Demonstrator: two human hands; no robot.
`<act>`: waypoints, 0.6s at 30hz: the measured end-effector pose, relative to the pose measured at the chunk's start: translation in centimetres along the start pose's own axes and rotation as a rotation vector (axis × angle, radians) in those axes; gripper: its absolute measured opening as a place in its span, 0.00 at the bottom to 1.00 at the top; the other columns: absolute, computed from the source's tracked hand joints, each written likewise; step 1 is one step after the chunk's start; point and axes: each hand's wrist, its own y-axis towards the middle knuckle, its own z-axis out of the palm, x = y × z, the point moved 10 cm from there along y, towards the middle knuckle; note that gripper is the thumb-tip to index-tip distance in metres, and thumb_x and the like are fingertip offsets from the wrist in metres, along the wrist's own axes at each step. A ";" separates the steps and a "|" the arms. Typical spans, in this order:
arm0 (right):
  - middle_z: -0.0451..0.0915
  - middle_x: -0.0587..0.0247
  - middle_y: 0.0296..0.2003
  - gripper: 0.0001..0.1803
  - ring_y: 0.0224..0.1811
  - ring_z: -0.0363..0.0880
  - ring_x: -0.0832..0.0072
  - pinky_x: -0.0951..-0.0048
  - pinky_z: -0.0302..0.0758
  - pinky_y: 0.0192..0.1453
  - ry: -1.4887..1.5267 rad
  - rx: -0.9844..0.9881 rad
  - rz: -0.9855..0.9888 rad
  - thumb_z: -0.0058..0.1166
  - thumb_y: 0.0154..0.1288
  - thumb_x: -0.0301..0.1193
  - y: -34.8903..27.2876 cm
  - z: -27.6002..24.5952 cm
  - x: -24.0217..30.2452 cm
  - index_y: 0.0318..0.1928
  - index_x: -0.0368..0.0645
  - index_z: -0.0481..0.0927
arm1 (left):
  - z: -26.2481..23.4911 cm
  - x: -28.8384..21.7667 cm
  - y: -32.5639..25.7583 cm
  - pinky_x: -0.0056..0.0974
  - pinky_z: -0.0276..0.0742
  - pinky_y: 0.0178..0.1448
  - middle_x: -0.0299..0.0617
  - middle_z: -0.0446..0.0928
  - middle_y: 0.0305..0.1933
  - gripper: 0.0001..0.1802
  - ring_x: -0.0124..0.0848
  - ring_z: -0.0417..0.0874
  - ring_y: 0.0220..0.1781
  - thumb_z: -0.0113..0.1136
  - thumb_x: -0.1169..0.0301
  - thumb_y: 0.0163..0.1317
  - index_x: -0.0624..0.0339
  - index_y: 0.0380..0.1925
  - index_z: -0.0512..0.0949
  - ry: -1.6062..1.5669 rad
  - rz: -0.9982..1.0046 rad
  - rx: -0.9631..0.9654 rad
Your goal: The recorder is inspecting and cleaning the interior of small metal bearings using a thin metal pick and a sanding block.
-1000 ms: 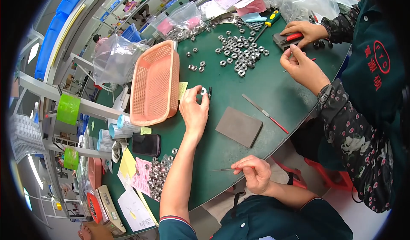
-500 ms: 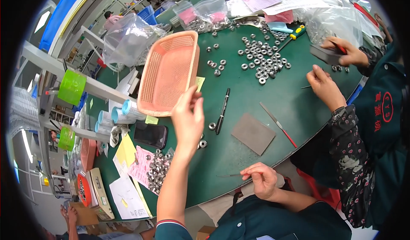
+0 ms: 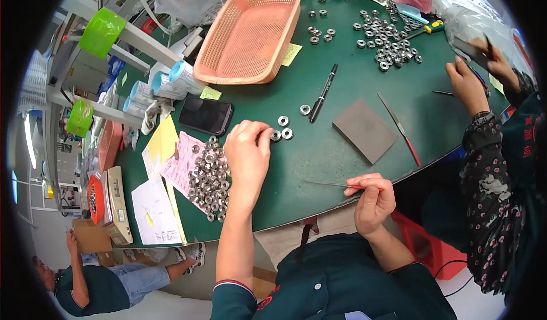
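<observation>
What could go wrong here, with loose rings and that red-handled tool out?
1. The left hand is right by a few small silver metal rings; a nudge might scatter them.
2. The left wrist is close beside the heaped silver metal rings; a sideways sweep could spill the heap.
3. The right hand holds a thin red-handled metal tool, tip toward the left wrist; closing in might scratch it.

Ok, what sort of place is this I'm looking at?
Probably a small-parts workshop or factory finishing bench: many loose metal rings lie on a green worktable, with what looks like a red-handled file beside a flat grey block.
</observation>
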 end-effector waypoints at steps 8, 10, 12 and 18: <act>0.77 0.48 0.31 0.08 0.25 0.77 0.73 0.77 0.77 0.30 -0.054 0.043 -0.018 0.41 0.68 0.26 -0.1 0.3 0.3 0.36 0.32 0.70 | 3.6 -0.8 0.7 0.42 0.65 0.39 0.45 0.74 0.28 0.23 0.41 0.75 0.35 0.72 0.58 0.37 0.65 0.28 0.77 0.190 -0.049 0.090; 0.77 0.48 0.30 0.08 0.25 0.77 0.73 0.76 0.77 0.30 -0.048 0.015 -0.014 0.41 0.68 0.26 -0.1 0.2 0.2 0.36 0.32 0.70 | 3.9 -0.5 0.6 0.43 0.65 0.42 0.45 0.74 0.29 0.25 0.41 0.75 0.37 0.72 0.58 0.36 0.65 0.30 0.77 0.227 -0.074 0.119; 0.77 0.48 0.31 0.08 0.24 0.77 0.73 0.76 0.77 0.30 -0.056 0.015 -0.018 0.41 0.68 0.26 0.0 0.2 0.1 0.36 0.32 0.70 | 3.3 -1.1 0.2 0.43 0.64 0.44 0.45 0.74 0.31 0.26 0.41 0.75 0.38 0.72 0.58 0.36 0.65 0.31 0.76 0.196 -0.059 0.119; 0.77 0.48 0.31 0.08 0.24 0.77 0.73 0.76 0.77 0.30 -0.078 0.038 -0.034 0.42 0.68 0.26 0.1 0.2 0.2 0.36 0.32 0.70 | 2.2 -1.5 -1.2 0.42 0.61 0.48 0.42 0.69 0.36 0.24 0.38 0.69 0.42 0.72 0.63 0.35 0.62 0.34 0.76 0.146 -0.013 0.081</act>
